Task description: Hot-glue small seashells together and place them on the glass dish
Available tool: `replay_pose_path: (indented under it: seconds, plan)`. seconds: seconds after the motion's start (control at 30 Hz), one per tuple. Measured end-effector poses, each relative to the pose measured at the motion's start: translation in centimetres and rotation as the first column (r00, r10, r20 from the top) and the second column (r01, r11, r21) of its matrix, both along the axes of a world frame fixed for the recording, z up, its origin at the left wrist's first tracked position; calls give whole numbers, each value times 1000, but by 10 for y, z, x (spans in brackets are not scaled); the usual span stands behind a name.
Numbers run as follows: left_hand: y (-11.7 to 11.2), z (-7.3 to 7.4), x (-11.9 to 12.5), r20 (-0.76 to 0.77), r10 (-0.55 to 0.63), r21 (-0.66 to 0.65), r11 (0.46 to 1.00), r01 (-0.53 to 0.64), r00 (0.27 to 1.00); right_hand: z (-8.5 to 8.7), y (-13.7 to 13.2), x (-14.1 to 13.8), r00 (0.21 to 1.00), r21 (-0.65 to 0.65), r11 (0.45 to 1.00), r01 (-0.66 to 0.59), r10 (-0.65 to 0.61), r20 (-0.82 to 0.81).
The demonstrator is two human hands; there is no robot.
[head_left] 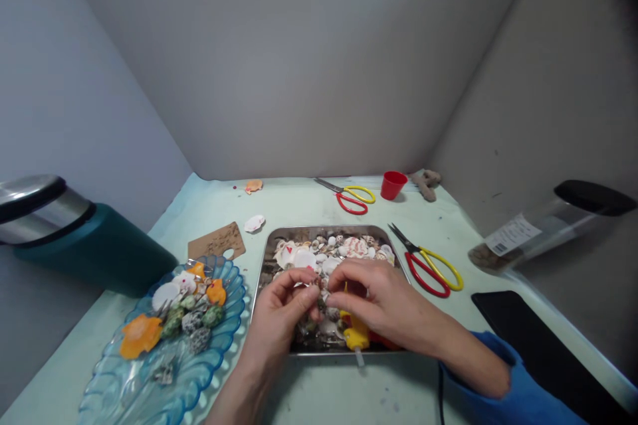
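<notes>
Over a metal tray [326, 352] full of seashells [305, 257], both my hands meet fingertip to fingertip. My left hand [286, 302] is closed in a pinch around something small and reddish-brown that I cannot make out. Close beside it, my right hand [371, 292] also pinches, and what sits between its fingertips is too small to name. Beneath the right hand a yellow glue gun [357, 337] lies on the shells, its clear stick end poking past the tray's near rim. The right hand hides much of it.
Left stand a blue scalloped plate [199, 382] with shells, a teal bottle [94, 249] and a brown card [216, 242]. Behind and right are scissors [351, 196], more scissors [431, 269], a red cup [393, 184], a clear jar [543, 232] and a black flat object [538, 339].
</notes>
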State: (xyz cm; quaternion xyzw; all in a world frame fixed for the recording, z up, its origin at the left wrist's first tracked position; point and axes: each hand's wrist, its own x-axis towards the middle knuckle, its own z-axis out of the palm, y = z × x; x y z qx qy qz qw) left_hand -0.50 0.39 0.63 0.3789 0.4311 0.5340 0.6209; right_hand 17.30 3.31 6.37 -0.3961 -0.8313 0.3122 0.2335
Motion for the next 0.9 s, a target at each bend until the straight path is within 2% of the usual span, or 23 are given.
replay_pose_path:
  seconds: [0.23,0.53,0.9]
  plan:
    - [-1,0,0,-24,-11,-1,1000,11,1000,-4,0,0,1000,-6,1000,-2,2,-13]
    - [-1,2,1,45,-76,-23,997,77,996,-1,3,0,999,-119,992,41,-42,-13]
    - [0,1,3,-32,-16,-74,997,13,999,-5,3,0,996,-172,981,86,-89,-11]
